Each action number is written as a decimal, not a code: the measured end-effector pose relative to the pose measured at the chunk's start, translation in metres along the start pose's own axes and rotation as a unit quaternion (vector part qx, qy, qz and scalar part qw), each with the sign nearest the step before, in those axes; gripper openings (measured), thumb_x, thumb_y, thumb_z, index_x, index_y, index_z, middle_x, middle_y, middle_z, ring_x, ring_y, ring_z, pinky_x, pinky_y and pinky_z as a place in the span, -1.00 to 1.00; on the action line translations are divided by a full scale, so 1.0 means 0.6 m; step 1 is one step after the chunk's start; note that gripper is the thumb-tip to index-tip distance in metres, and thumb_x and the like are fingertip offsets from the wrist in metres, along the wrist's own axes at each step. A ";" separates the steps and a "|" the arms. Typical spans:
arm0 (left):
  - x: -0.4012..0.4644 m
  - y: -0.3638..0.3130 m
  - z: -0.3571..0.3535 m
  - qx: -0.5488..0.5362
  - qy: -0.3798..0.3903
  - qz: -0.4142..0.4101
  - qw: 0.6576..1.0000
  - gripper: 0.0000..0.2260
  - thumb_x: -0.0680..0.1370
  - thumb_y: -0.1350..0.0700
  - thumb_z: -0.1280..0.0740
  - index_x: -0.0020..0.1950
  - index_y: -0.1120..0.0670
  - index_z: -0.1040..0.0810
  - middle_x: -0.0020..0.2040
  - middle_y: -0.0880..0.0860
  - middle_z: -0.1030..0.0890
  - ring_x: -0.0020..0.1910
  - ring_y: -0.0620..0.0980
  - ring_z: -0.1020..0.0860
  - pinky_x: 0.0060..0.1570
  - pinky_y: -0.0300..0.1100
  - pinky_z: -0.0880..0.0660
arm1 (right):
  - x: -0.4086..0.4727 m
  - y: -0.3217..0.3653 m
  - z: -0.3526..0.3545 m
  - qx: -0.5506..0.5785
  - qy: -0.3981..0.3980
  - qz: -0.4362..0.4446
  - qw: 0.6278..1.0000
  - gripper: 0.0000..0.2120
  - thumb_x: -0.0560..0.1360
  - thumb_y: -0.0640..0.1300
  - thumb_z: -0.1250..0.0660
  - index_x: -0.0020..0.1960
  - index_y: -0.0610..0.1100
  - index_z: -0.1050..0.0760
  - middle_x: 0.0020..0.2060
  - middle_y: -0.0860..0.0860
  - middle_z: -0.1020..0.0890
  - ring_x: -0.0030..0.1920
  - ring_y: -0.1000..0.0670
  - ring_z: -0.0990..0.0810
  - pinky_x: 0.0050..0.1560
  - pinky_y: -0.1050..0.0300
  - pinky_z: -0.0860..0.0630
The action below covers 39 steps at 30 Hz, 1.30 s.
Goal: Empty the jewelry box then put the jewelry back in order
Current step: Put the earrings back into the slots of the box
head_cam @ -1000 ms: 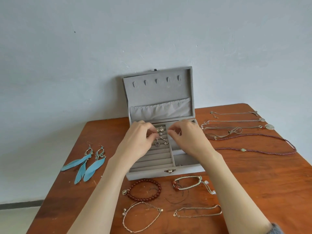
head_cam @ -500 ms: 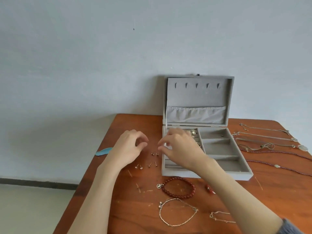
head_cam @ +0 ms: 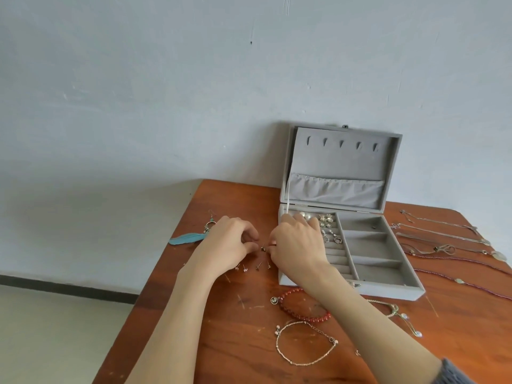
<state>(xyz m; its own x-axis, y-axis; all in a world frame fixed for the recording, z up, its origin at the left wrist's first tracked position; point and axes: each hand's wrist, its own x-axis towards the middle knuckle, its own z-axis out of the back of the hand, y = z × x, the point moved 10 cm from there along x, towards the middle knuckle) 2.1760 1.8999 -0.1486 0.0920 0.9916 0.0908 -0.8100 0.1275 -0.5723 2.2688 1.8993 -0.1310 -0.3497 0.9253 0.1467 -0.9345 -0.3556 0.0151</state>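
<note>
The grey jewelry box stands open on the wooden table, its lid upright against the wall. Several earrings lie in its left compartments. Just left of the box, my left hand and my right hand meet fingertip to fingertip over the table. My left thumb and forefinger pinch a tiny stud earring. My right fingertips pinch a second stud, mostly hidden. Several more studs lie in a row below the hands.
A blue feather earring lies at the table's left edge. A red bead bracelet and a silver chain bracelet lie in front of the box. Several necklaces are laid out to its right.
Both hands left the box's earring compartment and came down to the table left of it. The view swung left, so the box now appears at the right.
</note>
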 end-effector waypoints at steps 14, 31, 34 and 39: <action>0.004 -0.020 -0.018 0.013 0.009 -0.028 0.999 -0.98 0.47 0.09 -0.40 -0.15 -0.01 -0.63 -0.19 -0.15 -0.47 -0.13 -0.14 -0.40 -0.21 -0.32 -0.27 | -0.046 -0.185 0.025 0.397 -0.105 -0.118 0.904 -0.95 0.44 -0.17 -0.39 -0.19 -0.08 -0.61 -0.28 0.09 -0.49 -0.33 0.18 -0.42 -0.25 0.42 -0.36; 0.019 -0.131 -0.013 -0.043 -0.094 -0.126 0.987 -0.91 0.50 0.22 -0.35 -0.07 0.10 -0.64 -0.21 -0.13 -0.51 -0.24 -0.29 -0.43 -0.19 -0.56 -0.31 | -0.023 -0.178 -0.005 0.244 -0.041 -0.079 0.966 -0.85 0.53 -0.02 -0.25 0.00 0.00 -0.58 -0.18 0.12 -0.35 0.03 0.04 -0.29 0.02 0.12 -0.14; 0.026 -0.135 -0.021 -0.039 -0.100 -0.118 0.987 -0.88 0.51 0.22 -0.34 -0.04 0.09 -0.65 -0.17 -0.10 -0.53 -0.18 -0.21 -0.45 -0.17 -0.55 -0.30 | -0.023 -0.174 -0.008 0.206 -0.028 -0.071 0.976 -0.82 0.54 0.00 -0.22 0.05 0.02 -0.56 -0.11 0.10 -0.33 0.14 -0.01 -0.31 0.07 0.08 -0.14; 0.041 -0.141 -0.056 0.022 -0.069 -0.116 0.991 -0.85 0.55 0.17 -0.29 0.02 0.07 -0.64 -0.04 -0.04 -0.50 0.05 -0.06 -0.35 -0.04 -0.34 -0.15 | -0.024 -0.174 -0.006 0.191 -0.020 -0.071 0.979 -0.80 0.55 0.00 -0.20 0.08 0.01 -0.55 -0.09 0.10 -0.32 0.19 -0.03 -0.31 0.14 0.04 -0.17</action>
<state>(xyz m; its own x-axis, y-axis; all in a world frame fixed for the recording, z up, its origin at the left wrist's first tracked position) 2.2661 1.9140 -0.1250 0.2010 0.9233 0.3272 -0.8013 0.3471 -0.4873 2.3713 1.9233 -0.1386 -0.2088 0.9656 0.1550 -0.8782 -0.2549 0.4047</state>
